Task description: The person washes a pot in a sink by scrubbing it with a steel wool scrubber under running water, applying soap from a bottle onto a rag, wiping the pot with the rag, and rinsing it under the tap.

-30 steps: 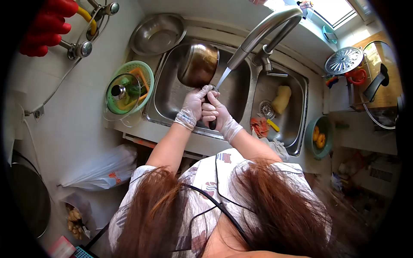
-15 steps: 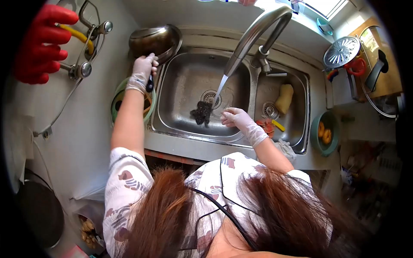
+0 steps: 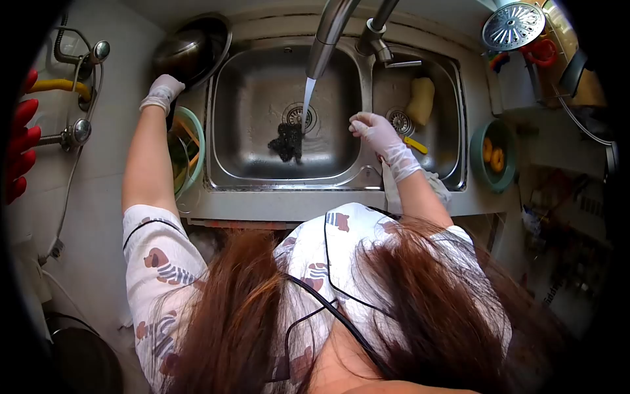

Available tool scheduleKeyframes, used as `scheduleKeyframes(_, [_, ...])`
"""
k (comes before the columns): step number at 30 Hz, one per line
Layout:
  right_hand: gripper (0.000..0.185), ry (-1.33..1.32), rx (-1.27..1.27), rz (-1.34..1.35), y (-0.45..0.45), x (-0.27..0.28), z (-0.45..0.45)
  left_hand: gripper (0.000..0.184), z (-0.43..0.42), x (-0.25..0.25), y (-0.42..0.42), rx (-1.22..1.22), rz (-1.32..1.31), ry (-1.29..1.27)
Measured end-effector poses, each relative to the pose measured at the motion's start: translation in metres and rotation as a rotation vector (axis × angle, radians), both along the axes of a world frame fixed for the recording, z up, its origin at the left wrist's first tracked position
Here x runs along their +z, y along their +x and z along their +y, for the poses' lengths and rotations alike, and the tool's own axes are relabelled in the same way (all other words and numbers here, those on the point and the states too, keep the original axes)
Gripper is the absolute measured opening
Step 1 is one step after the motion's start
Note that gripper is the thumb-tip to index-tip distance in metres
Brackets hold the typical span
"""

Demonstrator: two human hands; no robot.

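Observation:
My left hand (image 3: pixel 162 90), in a clear glove, is closed round the dark handle of a metal pan (image 3: pixel 180 56) at the back left corner of the sink. Most of the handle is hidden by the hand. My gloved right hand (image 3: pixel 375 131) is over the divider between the two basins, its fingers curled in, with nothing visible in them. Water runs from the faucet (image 3: pixel 323 49) into the large basin (image 3: pixel 252 85). A black scouring pad (image 3: pixel 287 142) lies beside the drain, under the stream.
The small basin holds a pale yellow sponge-like roll (image 3: pixel 420 100) and a yellow-handled tool (image 3: pixel 415 145). A green bowl (image 3: pixel 197 125) stands left of the sink, and a teal basin (image 3: pixel 481 161) with orange rings stands right. Red gloves (image 3: pixel 21 148) hang by the left wall pipes.
The view has shifted, so the sink appears higher and further left. My left hand and the pan have moved left, away from the sink edge. My right hand has moved right, towards the divider.

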State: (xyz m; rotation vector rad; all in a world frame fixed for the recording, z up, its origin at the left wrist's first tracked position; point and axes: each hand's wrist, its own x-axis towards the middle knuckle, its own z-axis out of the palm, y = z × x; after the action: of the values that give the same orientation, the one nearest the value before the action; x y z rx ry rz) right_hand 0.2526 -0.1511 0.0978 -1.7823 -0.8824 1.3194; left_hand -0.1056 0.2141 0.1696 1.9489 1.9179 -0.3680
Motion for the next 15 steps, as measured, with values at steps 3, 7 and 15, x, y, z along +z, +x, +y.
scheduleKeyframes(3, [0.031, 0.17, 0.174, -0.312, 0.008, 0.011, 0.017, 0.034, 0.003, -0.004, 0.004, -0.267, 0.281, 0.227])
scheduleKeyframes(7, [0.057, 0.574, 0.289, 0.014, -0.013, 0.059, 0.068, 0.035, -0.081, 0.042, 0.073, -0.166, -0.087, 0.54])
scheduleKeyframes(15, [0.03, 0.558, 0.336, 0.373, 0.002, 0.127, 0.061, 0.037, -0.253, -0.07, 0.202, 0.072, -1.016, -0.814])
